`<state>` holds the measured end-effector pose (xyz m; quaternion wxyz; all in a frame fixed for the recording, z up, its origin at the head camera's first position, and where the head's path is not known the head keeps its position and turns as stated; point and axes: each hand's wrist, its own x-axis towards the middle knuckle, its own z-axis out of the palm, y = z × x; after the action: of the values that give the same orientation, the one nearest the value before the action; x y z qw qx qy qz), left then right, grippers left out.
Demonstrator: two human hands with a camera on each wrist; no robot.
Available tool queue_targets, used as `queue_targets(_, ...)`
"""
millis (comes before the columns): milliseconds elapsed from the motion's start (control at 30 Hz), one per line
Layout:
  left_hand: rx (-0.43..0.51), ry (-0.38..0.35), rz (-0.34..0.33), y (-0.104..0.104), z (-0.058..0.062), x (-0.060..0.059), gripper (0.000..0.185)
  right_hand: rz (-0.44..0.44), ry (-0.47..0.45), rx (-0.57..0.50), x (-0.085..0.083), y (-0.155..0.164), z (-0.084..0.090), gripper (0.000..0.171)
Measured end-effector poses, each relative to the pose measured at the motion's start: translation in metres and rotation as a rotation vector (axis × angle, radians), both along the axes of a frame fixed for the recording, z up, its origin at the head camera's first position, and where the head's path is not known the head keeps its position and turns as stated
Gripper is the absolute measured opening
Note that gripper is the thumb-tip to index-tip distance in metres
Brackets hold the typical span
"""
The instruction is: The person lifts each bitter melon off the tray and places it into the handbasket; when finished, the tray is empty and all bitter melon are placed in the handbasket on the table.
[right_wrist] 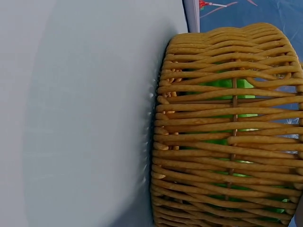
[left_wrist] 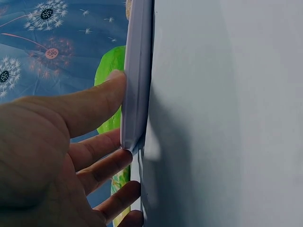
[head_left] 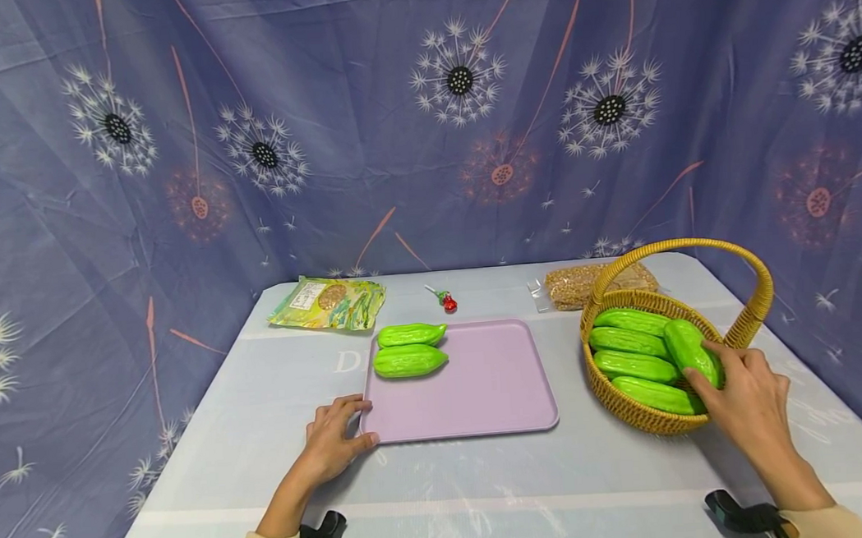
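Left hand: the left hand (head_left: 335, 443) rests on the counter (head_left: 489, 496) at the near left corner of the lilac tray (head_left: 483, 389), fingers straight and touching its rim, gripping nothing.
Right hand: the right hand (head_left: 743, 398) reaches into the wicker basket (head_left: 632, 409) at the right, fingers curled round the topmost green gourd (head_left: 691, 352).
Basket: four more gourds (head_left: 631, 343) lie inside, under and beside the held one.
Tray: two gourds (head_left: 409, 348) lie side by side at its far left corner.
Far edge: a snack packet (head_left: 329, 302) at left, a red lollipop (head_left: 445, 300) in the middle, a clear bag of grain bars (head_left: 573, 287) behind the basket.
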<state>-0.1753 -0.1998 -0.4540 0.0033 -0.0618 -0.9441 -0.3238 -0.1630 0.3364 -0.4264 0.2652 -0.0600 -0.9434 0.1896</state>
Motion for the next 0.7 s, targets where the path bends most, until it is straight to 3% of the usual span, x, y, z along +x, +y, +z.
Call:
queue_targets(300, 0.001, -0.002, 0.0, 0.0, 0.0002, 0.0003, 0.048, -0.022, -0.081, 0.022, -0.0049, 0.0008, 0.0017, 0.053)
queue_targets(700, 0.001, -0.006, 0.001, 0.0006, 0.0004, -0.0005, 0.048, 0.018, -0.135, 0.042, -0.0076, 0.0018, 0.0047, 0.055)
